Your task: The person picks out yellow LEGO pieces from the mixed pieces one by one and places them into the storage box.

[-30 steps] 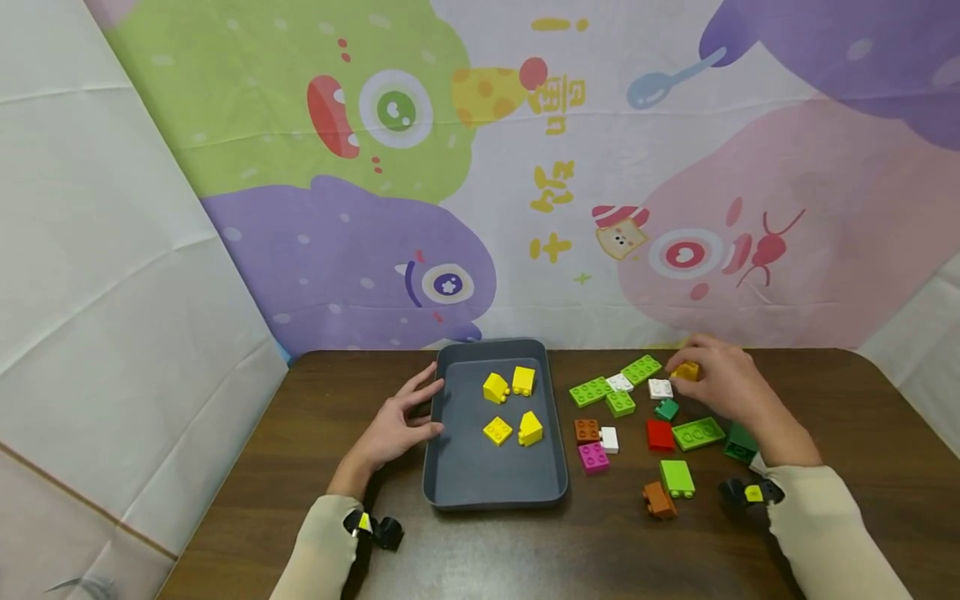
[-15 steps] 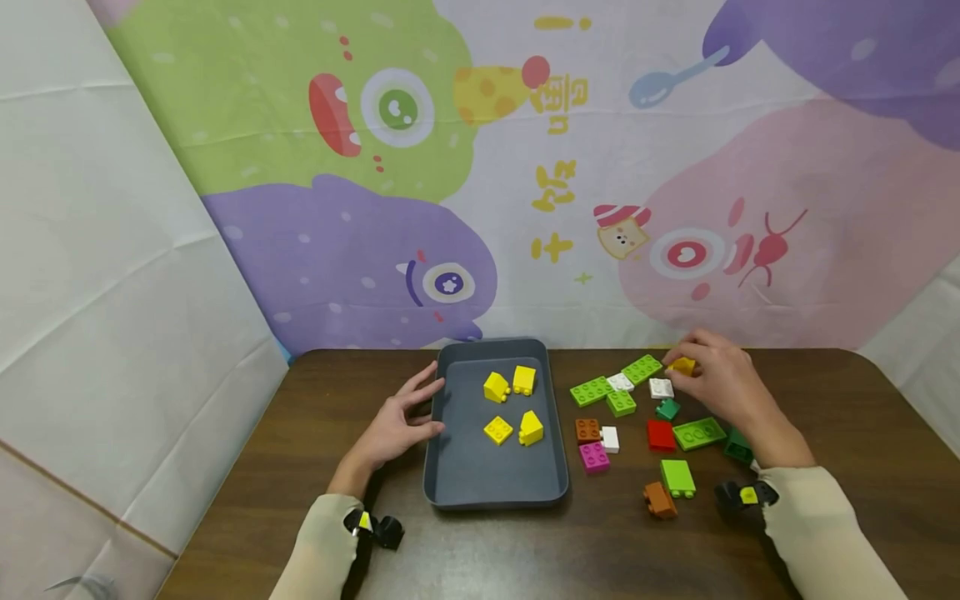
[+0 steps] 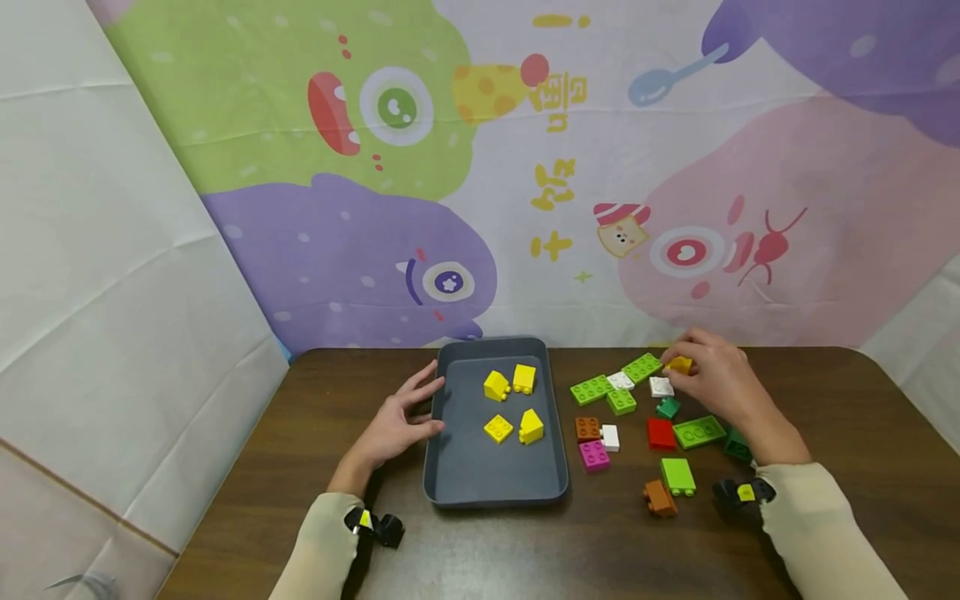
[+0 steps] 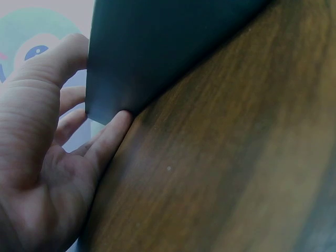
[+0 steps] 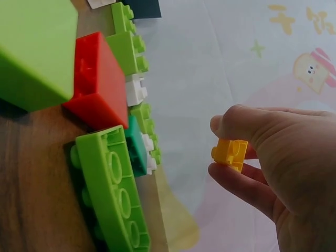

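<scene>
My right hand (image 3: 712,379) pinches a small yellow toy building brick (image 5: 231,153) between thumb and fingertips, over the far right of the table by the wall cloth. In the right wrist view the brick's hollow side partly shows. My left hand (image 3: 392,427) rests against the left side of a dark grey tray (image 3: 495,492), its fingertips at the wall and the fingers loosely spread. The left wrist view shows those fingertips (image 4: 123,118) low on the tray's outer wall. Inside the tray lie several yellow bricks (image 3: 531,427), two of them with sloped tops.
Loose bricks lie right of the tray: lime green ones (image 3: 592,389), a red one (image 3: 661,434), a magenta one (image 3: 594,456), brown ones (image 3: 660,498), white ones (image 3: 661,387) and dark green ones (image 3: 667,407). A cartoon-printed cloth (image 3: 555,308) hangs behind the table (image 3: 337,367).
My right hand has shifted slightly to the left with the yellow brick held in its fingers. The left hand and the tray have stayed in place.
</scene>
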A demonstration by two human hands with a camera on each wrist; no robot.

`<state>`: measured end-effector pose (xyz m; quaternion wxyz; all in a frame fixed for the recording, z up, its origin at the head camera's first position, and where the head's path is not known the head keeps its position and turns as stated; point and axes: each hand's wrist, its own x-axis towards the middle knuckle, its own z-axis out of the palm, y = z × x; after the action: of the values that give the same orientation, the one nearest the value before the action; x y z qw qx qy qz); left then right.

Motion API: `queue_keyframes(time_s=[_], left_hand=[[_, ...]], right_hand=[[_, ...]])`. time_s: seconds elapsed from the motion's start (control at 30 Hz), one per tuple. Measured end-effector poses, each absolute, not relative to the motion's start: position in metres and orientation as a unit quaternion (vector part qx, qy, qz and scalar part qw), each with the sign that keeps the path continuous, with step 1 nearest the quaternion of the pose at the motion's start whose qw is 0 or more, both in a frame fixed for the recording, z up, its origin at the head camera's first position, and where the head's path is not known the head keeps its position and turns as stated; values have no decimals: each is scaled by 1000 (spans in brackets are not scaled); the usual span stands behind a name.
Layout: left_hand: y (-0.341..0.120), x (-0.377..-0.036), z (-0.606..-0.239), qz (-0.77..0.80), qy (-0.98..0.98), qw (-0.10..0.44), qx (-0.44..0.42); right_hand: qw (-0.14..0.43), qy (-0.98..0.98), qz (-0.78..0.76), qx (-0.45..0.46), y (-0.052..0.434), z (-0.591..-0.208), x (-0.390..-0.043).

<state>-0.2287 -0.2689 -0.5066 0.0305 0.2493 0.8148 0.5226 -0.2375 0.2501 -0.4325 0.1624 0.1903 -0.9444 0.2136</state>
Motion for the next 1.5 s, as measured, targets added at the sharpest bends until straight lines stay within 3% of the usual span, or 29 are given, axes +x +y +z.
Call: queue_keyframes(time_s=[0.37,1.0,1.5], left_hand=[[-263,-225,-499,526,819,49,226],[-263,-224,-498,525,820,47,223],[-262,-224,-496,524,822,51,217]], right_hand=[[167,-941,218,198,247,-422,-241],[60,-953,197,224,225,-415,-250],[23,-953,191,234,195,-410,-259]])
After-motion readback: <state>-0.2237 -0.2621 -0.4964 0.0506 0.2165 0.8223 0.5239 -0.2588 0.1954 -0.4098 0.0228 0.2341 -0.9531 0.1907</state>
